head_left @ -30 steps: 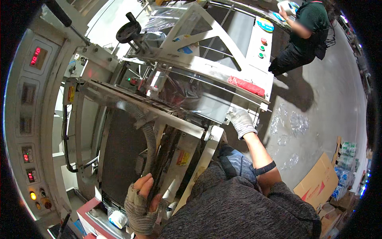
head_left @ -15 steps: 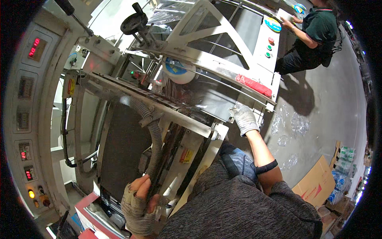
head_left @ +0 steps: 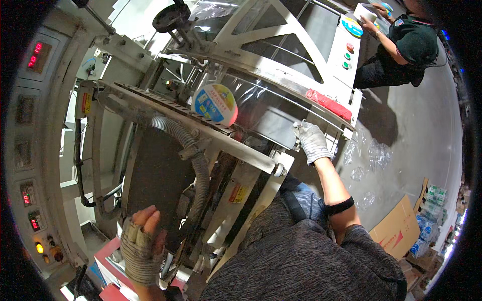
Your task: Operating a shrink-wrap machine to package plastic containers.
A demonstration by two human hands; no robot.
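My left hand (head_left: 139, 249), in a grey striped glove with bare fingertips, is raised beside the dark conveyor belt (head_left: 153, 173). Its fingers are loosely bent, the thumb stands apart, and nothing shows in it. On the right, my gloved right hand (head_left: 312, 142) is closed at the near edge of a grey plate (head_left: 275, 128) under clear film. What its fingertips pinch is too small to make out. A round white tub (head_left: 215, 104) with a blue and yellow label is tilted at the slotted bar (head_left: 165, 108), out of reach of both hands.
A ribbed grey hose (head_left: 202, 175) hangs over the belt. The control panel (head_left: 31, 145) stands at the left. A white frame (head_left: 301, 35) crosses the far side. Beyond it, a co-worker (head_left: 396, 40) holds a white tub (head_left: 365, 12). Film scraps (head_left: 379, 153) and cardboard (head_left: 399, 228) lie right.
The labelled tub has come nearer and tilted, so its label shows more. My left hand has moved left, away from the hose. The right hand remains at the plate's edge.
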